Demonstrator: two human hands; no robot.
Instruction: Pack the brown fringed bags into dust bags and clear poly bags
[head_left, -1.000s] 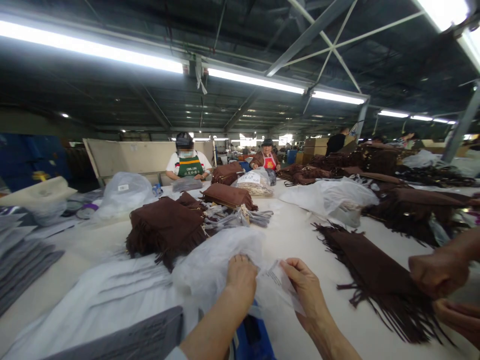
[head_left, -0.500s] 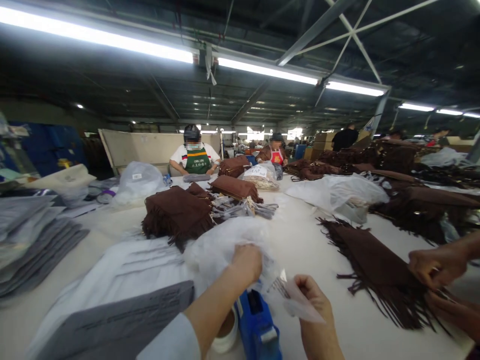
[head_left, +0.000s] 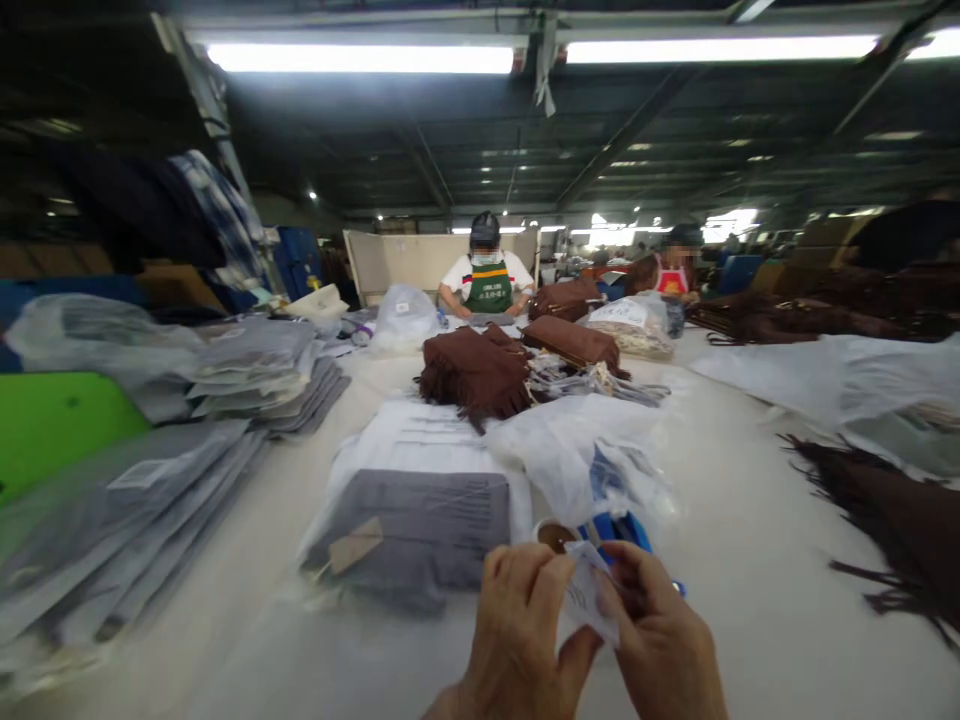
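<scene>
Both of my hands are low in the middle of the view, pinching one small clear plastic packet (head_left: 592, 600) between them. My left hand (head_left: 517, 630) grips its left side and my right hand (head_left: 660, 640) its right side, fingers closed. Just beyond my fingers lies a blue tape dispenser (head_left: 619, 528), partly under a crumpled clear plastic bag (head_left: 585, 450). A bagged grey folded item (head_left: 420, 515) lies to the left of my hands on the white table (head_left: 750, 560).
Stacks of bagged grey items (head_left: 135, 520) fill the left side, beside a green surface (head_left: 52, 420). Brown fringed bags (head_left: 476, 370) sit mid-table, and another brown fringed bag (head_left: 900, 510) at right. Two people (head_left: 486, 275) work at the far end.
My view has swung left and down. My left hand let go of the large plastic bag and joined my right hand on the small packet. The co-worker's hands at right have left the view.
</scene>
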